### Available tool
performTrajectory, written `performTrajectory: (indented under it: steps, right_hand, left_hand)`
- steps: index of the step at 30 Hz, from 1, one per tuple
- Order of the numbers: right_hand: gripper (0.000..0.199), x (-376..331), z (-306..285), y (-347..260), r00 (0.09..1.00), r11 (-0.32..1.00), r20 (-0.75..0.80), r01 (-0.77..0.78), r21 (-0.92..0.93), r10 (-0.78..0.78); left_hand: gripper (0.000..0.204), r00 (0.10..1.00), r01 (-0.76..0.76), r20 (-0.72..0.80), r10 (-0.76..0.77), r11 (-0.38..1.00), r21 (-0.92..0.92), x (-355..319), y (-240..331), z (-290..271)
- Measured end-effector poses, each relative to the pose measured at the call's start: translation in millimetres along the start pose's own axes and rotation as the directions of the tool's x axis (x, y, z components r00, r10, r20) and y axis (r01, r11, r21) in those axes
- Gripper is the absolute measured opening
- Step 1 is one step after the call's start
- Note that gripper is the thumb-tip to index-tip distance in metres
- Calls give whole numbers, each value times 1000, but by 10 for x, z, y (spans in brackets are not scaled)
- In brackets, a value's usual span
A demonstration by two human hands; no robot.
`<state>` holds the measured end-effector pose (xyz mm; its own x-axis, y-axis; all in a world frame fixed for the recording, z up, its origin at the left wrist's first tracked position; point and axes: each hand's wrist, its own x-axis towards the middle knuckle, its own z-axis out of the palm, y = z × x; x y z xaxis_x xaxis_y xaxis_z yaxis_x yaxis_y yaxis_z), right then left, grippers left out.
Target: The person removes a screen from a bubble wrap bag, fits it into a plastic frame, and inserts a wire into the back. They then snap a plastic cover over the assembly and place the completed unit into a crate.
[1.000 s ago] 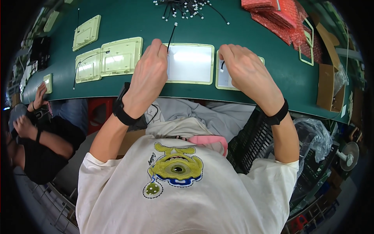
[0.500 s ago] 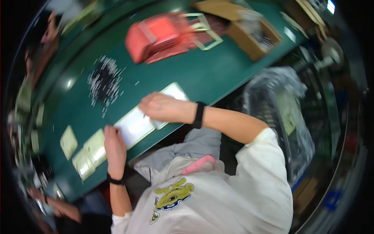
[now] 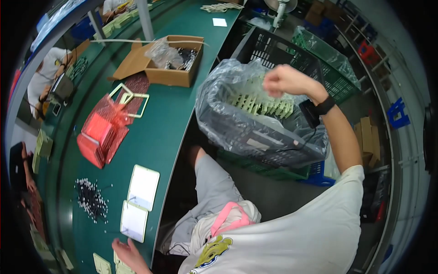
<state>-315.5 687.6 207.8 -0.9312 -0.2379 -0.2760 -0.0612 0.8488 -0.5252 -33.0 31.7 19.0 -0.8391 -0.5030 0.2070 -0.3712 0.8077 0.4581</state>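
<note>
Two white rectangular panels (image 3: 142, 187) with pale green frames lie end to end on the green table, each with a small dark wire on it. My left hand (image 3: 130, 254) is just beyond their near end, thumb and fingers apart, with nothing seen in it. Beside it are pale green plastic covers (image 3: 102, 264), partly cut off by the lower edge. Over on the right, my right hand (image 3: 289, 81) hangs above a plastic-lined dark crate (image 3: 255, 137). Its fingers look curled but are blurred. Several pale green slotted plastic parts (image 3: 262, 105) are inside the crate.
A pile of small dark pieces with pale ends (image 3: 91, 199) lies left of the panels. Farther off are red bubble-wrap packs (image 3: 100, 132), pale green frames (image 3: 137, 105) and an open cardboard box (image 3: 175, 71). Another dark crate (image 3: 278, 50) stands behind the lined one. People work at the far left.
The view has swung to the right. My right hand has left the white panels and moved over the lined crate. My left hand has come off the panel's near end and opened.
</note>
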Motion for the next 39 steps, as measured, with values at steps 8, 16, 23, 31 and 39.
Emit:
performTrajectory:
  steps: [8, 16, 23, 31, 39]
  right_hand:
    - [52, 860, 1690, 3458, 673, 653, 314, -735, 182, 670]
    - [52, 1491, 2691, 3805, 855, 835, -14, -502, 227, 518]
    - [49, 1634, 2717, 3707, 740, 532, 143, -590, 608, 657]
    - [63, 1623, 2385, 3682, 612, 343, 0, -442, 829, 791]
    - [45, 1390, 2557, 3713, 494, 436, -76, -672, 598, 866]
  left_hand:
    - [15, 894, 109, 433, 113, 884, -455, -634, 1733, 19]
    - [22, 224, 545, 974, 18, 827, -140, -479, 2450, 1132]
    - [23, 235, 435, 971, 36, 890, -138, -387, 2402, 1620]
    - [25, 262, 447, 965, 24, 883, -143, -486, 2365, 1651]
    - [26, 250, 346, 968, -2, 934, -87, -563, 2153, 1792]
